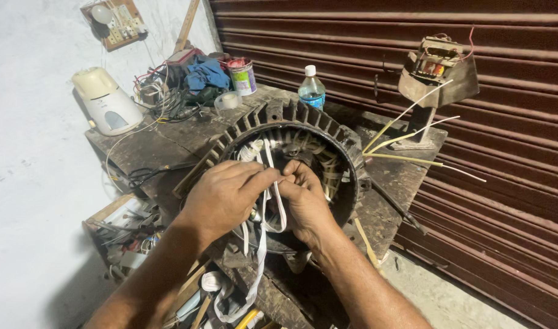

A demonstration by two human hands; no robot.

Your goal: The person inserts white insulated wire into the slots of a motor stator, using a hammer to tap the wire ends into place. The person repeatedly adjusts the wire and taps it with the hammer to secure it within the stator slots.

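A large finned motor stator [291, 146] lies on its side on the worn wooden tabletop [169, 137], its round opening turned up toward the camera. Both of the person's hands meet at the near rim of that opening. The left hand [221, 196] is closed, thumb and fingers pinching a white cotton tape [263, 244]; the right hand [304, 198] is closed too, its fingertips gripping the same tape just beside the left hand's pinch. The two hands touch or nearly touch there, neither clearly nearer to the tape than the other.

From the pinch, the tape's long run goes two ways: short strands rise away from the hands into the stator's bore, toward the pale windings [327, 167] on the far inner wall, and a longer tail hangs down past the stator's near edge to a loose curl below the tabletop. So the tape runs roughly straight from the far side of the stator toward the person, passing between the hands.

Behind the stator stand a clear plastic bottle [312, 90] and a small tin can [242, 76]. To the stator's left sits a white appliance base [106, 100]; to its right, stiff sleeved wires [413, 158] stick out beyond the rim.
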